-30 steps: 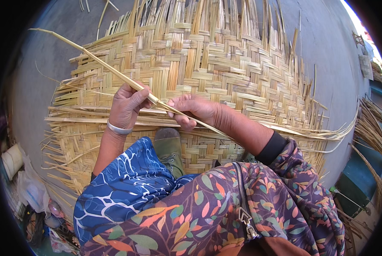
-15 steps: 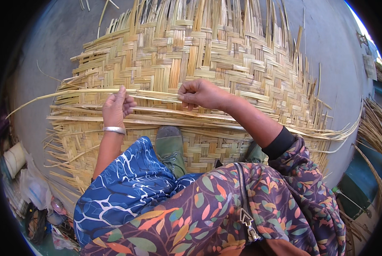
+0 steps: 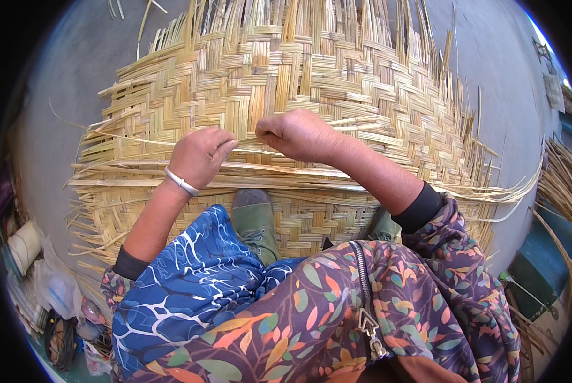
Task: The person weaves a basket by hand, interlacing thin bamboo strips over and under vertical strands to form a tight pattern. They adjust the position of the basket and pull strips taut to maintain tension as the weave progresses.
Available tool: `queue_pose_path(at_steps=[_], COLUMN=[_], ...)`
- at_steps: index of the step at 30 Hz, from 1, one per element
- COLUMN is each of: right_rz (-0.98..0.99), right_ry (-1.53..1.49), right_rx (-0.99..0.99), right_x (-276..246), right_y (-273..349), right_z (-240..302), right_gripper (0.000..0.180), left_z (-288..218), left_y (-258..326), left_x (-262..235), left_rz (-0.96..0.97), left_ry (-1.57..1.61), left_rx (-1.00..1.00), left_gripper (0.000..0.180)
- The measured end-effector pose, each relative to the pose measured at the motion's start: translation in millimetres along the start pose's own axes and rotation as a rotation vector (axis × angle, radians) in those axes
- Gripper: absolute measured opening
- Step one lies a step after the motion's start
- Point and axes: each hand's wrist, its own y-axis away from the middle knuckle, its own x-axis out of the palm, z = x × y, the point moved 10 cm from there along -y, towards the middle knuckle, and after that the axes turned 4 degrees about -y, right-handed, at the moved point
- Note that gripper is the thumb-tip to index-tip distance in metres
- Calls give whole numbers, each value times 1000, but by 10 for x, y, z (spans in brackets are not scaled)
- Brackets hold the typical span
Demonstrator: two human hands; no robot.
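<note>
A wide mat [image 3: 279,83] woven from pale yellow split reed lies on the floor in front of me. Above its near half, my left hand [image 3: 203,155] and my right hand [image 3: 299,135] are both closed, a short distance apart, on a thin reed strip [image 3: 248,138]. Part of the strip shows between them; the fingertips are mostly hidden behind my knuckles. Strip ends [image 3: 359,122] stick out to the right, beyond my right hand. Just nearer to me, long loose strips [image 3: 286,170] run across the mat, their thin ends trailing off to the right.
My green shoe [image 3: 253,220] rests on the mat; the other shows partly under my right forearm. At the lower left are a white spool-like roll [image 3: 24,247] and plastic bags [image 3: 56,290]. Bundled stalks [image 3: 559,182] lie at the right, by a dark green box [image 3: 544,268].
My left hand has moved right and closed on the strip, coming near my right hand. The long strip end that stuck out at the left has swung out of its place.
</note>
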Motion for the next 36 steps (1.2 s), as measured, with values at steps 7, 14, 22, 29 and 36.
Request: queue_pose_path(at_steps=[7, 14, 22, 29, 36], right_rz=[-681, -315, -461, -593, -654], right_ry=[39, -1722, -1896, -1934, -1986], right_rx=[-429, 174, 132, 119, 178], right_x=[-618, -218, -466, -600, -567], right_y=[439, 167, 172, 222, 253], right_z=[735, -197, -448, -649, -794], right_gripper=[19, 25, 22, 21, 18], left_z=[385, 368, 229, -119, -506], left_y=[-273, -457, -563, -912, -1002], left_x=[-236, -452, -402, -684, -806], left_rz=[122, 367, 518, 444, 254], left_ry=[314, 682, 749, 471, -26], left_rx=[-206, -387, -403, -282, 14], left_gripper=[17, 20, 21, 20, 12])
